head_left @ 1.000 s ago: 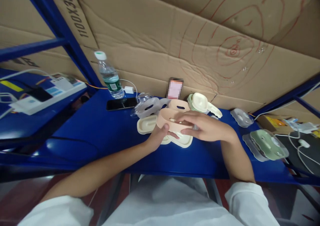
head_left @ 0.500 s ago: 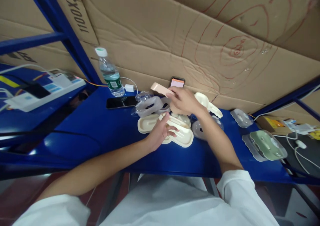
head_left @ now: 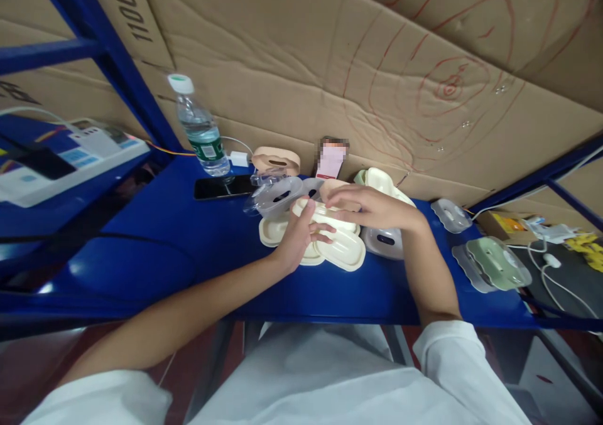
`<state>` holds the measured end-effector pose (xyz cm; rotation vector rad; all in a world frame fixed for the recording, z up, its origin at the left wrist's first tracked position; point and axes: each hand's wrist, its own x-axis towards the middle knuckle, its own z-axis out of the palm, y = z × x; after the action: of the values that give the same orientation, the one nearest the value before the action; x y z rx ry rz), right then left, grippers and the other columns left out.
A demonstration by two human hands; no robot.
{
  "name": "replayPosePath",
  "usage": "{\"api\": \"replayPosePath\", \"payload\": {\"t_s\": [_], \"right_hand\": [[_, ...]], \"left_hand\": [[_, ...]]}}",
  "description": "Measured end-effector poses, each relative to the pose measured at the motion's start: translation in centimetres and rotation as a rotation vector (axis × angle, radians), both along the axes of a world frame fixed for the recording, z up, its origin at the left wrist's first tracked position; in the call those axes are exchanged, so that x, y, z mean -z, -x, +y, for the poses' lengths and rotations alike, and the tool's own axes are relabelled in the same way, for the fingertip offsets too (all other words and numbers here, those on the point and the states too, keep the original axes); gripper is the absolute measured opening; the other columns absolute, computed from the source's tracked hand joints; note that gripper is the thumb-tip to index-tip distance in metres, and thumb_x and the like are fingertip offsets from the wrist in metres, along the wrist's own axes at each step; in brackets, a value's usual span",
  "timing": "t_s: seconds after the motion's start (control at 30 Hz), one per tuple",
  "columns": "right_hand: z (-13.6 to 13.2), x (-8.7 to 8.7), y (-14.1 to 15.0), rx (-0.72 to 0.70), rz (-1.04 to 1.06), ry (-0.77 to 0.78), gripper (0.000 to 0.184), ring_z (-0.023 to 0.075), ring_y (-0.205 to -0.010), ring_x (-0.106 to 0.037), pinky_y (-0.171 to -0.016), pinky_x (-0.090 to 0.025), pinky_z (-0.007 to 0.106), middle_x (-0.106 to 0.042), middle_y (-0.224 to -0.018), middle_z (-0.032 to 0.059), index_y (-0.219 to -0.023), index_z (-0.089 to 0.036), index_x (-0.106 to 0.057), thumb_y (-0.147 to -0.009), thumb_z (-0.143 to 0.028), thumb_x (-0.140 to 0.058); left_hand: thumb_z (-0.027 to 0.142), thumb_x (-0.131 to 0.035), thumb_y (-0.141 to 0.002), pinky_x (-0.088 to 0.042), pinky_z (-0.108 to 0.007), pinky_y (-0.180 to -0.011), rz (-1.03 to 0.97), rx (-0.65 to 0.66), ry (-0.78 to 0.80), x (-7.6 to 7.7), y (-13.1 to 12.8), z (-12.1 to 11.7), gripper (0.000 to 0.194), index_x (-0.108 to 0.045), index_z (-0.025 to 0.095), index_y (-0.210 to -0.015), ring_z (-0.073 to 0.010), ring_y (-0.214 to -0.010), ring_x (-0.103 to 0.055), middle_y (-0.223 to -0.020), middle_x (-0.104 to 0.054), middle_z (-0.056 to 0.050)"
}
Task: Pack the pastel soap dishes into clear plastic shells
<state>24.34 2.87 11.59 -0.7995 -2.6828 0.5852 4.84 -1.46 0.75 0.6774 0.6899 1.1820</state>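
Note:
My left hand point(head_left: 296, 236) grips a cream oval plastic tray point(head_left: 343, 250), thumb on top near its left end. My right hand point(head_left: 379, 206) reaches across from the right over the cream pieces, fingers stretched to the left; I see nothing in it, and whether it touches the tray is unclear. Under the left wrist lies another cream tray point(head_left: 271, 230). A peach piece point(head_left: 330, 189) shows partly behind the right fingers. Behind the hands lie clear plastic covers point(head_left: 280, 196) with dark slots. At the back stands a peach slotted piece point(head_left: 276, 161).
A water bottle point(head_left: 200, 130), a dark phone point(head_left: 221, 187) and a white charger point(head_left: 239, 159) are at the back left. Another phone point(head_left: 331, 158) leans on the cardboard wall point(head_left: 264, 67). Green and clear pieces point(head_left: 499, 265) lie right. A power strip point(head_left: 89, 164) is far left.
My right hand has let go of the peach piece, which now rests at the back against the cardboard, and has come down over the cream tray. My left hand stays at the tray.

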Motion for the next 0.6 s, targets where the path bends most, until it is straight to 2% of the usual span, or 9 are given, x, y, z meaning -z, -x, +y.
{"api": "replayPosePath", "payload": {"t_s": [0.1, 0.17, 0.3, 0.37, 0.43, 0.53, 0.6], "right_hand": [[-1.7, -1.0, -0.7, 0.027, -0.009, 0.033, 0.030, 0.0234, -0.115, -0.072, -0.099, -0.055, 0.036, -0.077, -0.128, 0.0079, -0.126, -0.024, -0.072, -0.106, -0.044, -0.067], [-2.3, -1.4, -0.6, 0.065, -0.009, 0.023, 0.026, 0.0227, -0.108, -0.073, -0.094, -0.055, 0.035, -0.079, -0.121, 0.0070, -0.121, -0.023, -0.073, -0.105, -0.043, -0.069], [-2.4, -1.9, -0.5, 0.105, 0.062, -0.054, 0.014, 0.0194, -0.089, -0.071, -0.083, -0.052, 0.032, -0.079, -0.102, 0.0039, -0.106, -0.023, -0.075, -0.104, -0.034, -0.067], [-1.7, -1.9, -0.4, 0.153, 0.135, -0.097, 0.012, 0.0201, -0.091, -0.071, -0.085, -0.052, 0.033, -0.080, -0.103, 0.0042, -0.105, -0.023, -0.074, -0.103, -0.033, -0.067], [-0.3, -1.4, 0.0, 0.198, 0.213, -0.116, 0.014, 0.0214, -0.095, -0.071, -0.087, -0.053, 0.034, -0.080, -0.107, 0.0051, -0.106, -0.023, -0.074, -0.103, -0.034, -0.067], [2.3, 0.0, 0.7, 0.232, 0.261, -0.157, 0.017, 0.0244, -0.101, -0.072, -0.093, -0.054, 0.039, -0.079, -0.111, 0.0079, -0.112, -0.021, -0.073, -0.102, -0.032, -0.064], [3.5, 0.7, 0.5, 0.285, 0.221, -0.230, 0.022, 0.0284, -0.111, -0.071, -0.103, -0.053, 0.045, -0.078, -0.120, 0.0113, -0.117, -0.020, -0.072, -0.100, -0.030, -0.063]], "left_hand": [[0.071, -0.071, -0.096, -0.064, -0.030, -0.060, -0.038, -0.012, -0.002, -0.1, 0.2, 0.4, 0.081, -0.040, 0.024, -0.155, -0.0243, -0.083, -0.081, -0.125, -0.075, -0.014], [0.070, -0.066, -0.099, -0.066, -0.032, -0.067, -0.063, 0.001, -0.012, -0.2, 0.2, 0.7, 0.079, -0.041, 0.024, -0.158, -0.0266, -0.092, -0.082, -0.132, -0.075, -0.016], [0.075, -0.064, -0.098, -0.067, -0.038, -0.082, -0.092, 0.137, -0.070, 0.1, 0.5, 0.9, 0.085, -0.045, 0.018, -0.159, -0.0338, -0.111, -0.080, -0.152, -0.064, -0.025], [0.077, -0.069, -0.093, -0.067, -0.039, -0.084, -0.099, 0.200, -0.107, 0.3, 0.6, 0.6, 0.092, -0.041, 0.022, -0.163, -0.0351, -0.115, -0.079, -0.164, -0.053, -0.025], [0.074, -0.073, -0.093, -0.067, -0.039, -0.084, -0.091, 0.269, -0.119, 0.5, 0.6, 0.0, 0.097, -0.030, 0.032, -0.170, -0.0340, -0.114, -0.079, -0.170, -0.045, -0.023], [0.066, -0.072, -0.097, -0.067, -0.039, -0.078, -0.051, 0.373, -0.126, 0.4, 0.5, -1.1, 0.097, -0.019, 0.038, -0.173, -0.0311, -0.106, -0.081, -0.168, -0.048, -0.023], [0.062, -0.073, -0.098, -0.067, -0.038, -0.072, -0.026, 0.405, -0.142, 0.3, 0.3, -1.6, 0.094, -0.024, 0.035, -0.172, -0.0282, -0.096, -0.082, -0.162, -0.056, -0.023]]}}
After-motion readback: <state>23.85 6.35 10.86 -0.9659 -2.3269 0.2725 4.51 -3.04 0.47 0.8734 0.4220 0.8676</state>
